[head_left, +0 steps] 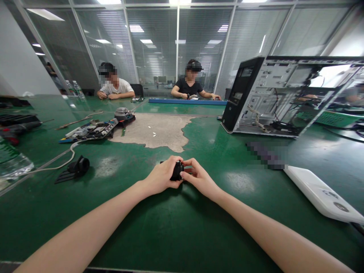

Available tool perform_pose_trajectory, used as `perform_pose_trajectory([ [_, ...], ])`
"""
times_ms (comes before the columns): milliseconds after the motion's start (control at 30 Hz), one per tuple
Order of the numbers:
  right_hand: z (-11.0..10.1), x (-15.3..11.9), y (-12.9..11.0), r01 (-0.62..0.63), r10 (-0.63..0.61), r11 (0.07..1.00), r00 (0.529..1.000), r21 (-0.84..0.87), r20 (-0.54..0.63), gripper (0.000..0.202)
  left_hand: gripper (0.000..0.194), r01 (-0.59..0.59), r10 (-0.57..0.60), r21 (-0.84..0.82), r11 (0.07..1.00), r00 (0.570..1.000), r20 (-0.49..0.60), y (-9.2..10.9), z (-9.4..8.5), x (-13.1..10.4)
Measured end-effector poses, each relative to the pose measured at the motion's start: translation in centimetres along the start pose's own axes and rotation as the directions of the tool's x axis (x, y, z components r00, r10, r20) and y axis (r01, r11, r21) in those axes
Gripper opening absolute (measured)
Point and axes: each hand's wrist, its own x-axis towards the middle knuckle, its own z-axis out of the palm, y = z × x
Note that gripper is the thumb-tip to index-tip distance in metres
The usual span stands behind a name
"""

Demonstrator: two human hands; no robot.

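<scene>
Both my hands meet over the green table (170, 227), a little in front of me. Between them sits a small black part (177, 171), mostly hidden by the fingers. My left hand (162, 176) wraps around its left side. My right hand (199, 178) pinches its right side with thumb and fingertips. The part rests at or just above the table top; I cannot tell which.
An open computer case (284, 94) stands at the back right. A white panel (321, 195) lies to the right. To the left lie a black bracket (75, 168), a white cable (57, 161) and a circuit board (91, 131). Two people sit at the far end.
</scene>
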Motion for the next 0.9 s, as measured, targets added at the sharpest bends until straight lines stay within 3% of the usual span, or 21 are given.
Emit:
perform_pose_trajectory([
  [233,-0.02,-0.10,0.18,0.027,-0.029,0.997,0.999,0.072,0.016,0.018,0.055,0.012,-0.012,0.004,1.000,1.000,0.007,0.03,0.02,0.03],
  [567,0.12,0.08,-0.04,-0.017,0.017,1.000,1.000,0.025,-0.009,0.027,0.055,0.009,-0.009,-0.002,1.000,1.000,-0.005,0.09,-0.05,0.05],
  [900,0.07,-0.17,-0.19,0.024,-0.024,0.999,1.000,0.025,0.003,0.017,0.056,0.005,-0.005,-0.012,1.000,1.000,0.001,0.10,-0.08,-0.01],
])
